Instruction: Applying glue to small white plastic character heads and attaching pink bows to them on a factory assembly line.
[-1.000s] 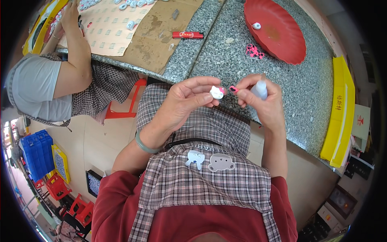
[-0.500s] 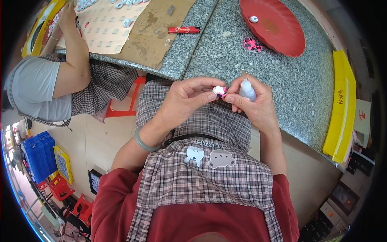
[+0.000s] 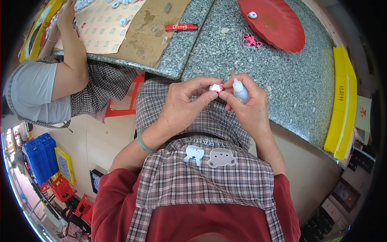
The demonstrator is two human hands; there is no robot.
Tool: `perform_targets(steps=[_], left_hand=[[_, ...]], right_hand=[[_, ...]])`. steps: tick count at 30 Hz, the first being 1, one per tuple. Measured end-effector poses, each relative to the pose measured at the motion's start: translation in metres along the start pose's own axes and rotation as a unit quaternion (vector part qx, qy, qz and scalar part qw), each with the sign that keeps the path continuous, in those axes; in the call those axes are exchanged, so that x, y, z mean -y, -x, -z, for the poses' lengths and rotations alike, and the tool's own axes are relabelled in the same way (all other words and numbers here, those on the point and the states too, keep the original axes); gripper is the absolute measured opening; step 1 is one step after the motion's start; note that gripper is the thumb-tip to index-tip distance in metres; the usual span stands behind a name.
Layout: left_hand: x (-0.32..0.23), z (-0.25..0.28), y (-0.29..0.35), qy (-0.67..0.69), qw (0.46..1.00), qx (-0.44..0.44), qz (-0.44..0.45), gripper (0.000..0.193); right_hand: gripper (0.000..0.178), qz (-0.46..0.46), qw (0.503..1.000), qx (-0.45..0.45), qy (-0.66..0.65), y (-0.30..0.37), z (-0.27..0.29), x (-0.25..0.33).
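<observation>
My left hand (image 3: 177, 103) is closed, pinching a small white figurine (image 3: 215, 87) with pink trim between thumb and forefinger above my lap. My right hand (image 3: 254, 109) grips a pale squeeze bottle (image 3: 240, 93) with a thin nozzle pointing away from me. Its thumb and forefinger also meet the pink edge of the figurine, so both hands touch that piece. The pink part is mostly covered by fingertips. Beyond the hands, several pink glasses-shaped pieces (image 3: 250, 40) lie in a cluster on the grey speckled countertop (image 3: 225, 56).
A red scalloped dish (image 3: 288, 26) holds one small white piece (image 3: 252, 15). A red lighter (image 3: 181, 27) lies beside stained brown cardboard (image 3: 147, 38). At left a co-worker's arm (image 3: 76, 66) reaches over a pale sheet (image 3: 105, 30) with small pieces. A yellow strip (image 3: 340, 109) borders the counter's right end.
Both hands have shifted slightly left with the figurine and bottle. The figurine has turned, showing more white and less of its pink part. The bottle's nozzle tilts further left.
</observation>
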State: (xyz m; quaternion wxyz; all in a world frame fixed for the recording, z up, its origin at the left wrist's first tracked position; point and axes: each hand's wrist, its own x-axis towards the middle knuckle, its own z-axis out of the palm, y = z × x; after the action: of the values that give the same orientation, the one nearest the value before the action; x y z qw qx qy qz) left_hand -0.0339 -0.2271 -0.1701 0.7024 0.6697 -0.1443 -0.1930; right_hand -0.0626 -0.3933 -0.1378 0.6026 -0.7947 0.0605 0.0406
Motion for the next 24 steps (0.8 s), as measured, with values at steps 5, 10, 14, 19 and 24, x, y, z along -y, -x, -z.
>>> perform_targets(steps=[5, 10, 14, 19, 24], left_hand=[[0.001, -0.003, 0.001, 0.008, 1.0, 0.004, -0.004, 0.025], [0.002, -0.007, 0.001, 0.014, 0.999, -0.019, -0.049, 0.02], [0.0, -0.004, 0.002, -0.053, 0.998, 0.025, -0.023, 0.023], [0.008, -0.011, 0.003, -0.08, 0.994, -0.008, -0.075, 0.021], [0.013, -0.011, 0.005, -0.074, 0.993, -0.037, -0.081, 0.018]], right_hand=[[0.017, 0.009, 1.0, 0.006, 0.002, 0.001, 0.001, -0.006], [0.018, 0.03, 0.999, 0.033, -0.031, -0.001, 0.007, -0.014], [0.016, 0.028, 0.996, 0.068, -0.052, -0.007, 0.01, -0.02], [0.017, 0.021, 0.991, 0.13, -0.024, -0.011, 0.017, -0.022], [0.019, 0.035, 0.989, 0.142, 0.031, -0.015, 0.017, -0.022]])
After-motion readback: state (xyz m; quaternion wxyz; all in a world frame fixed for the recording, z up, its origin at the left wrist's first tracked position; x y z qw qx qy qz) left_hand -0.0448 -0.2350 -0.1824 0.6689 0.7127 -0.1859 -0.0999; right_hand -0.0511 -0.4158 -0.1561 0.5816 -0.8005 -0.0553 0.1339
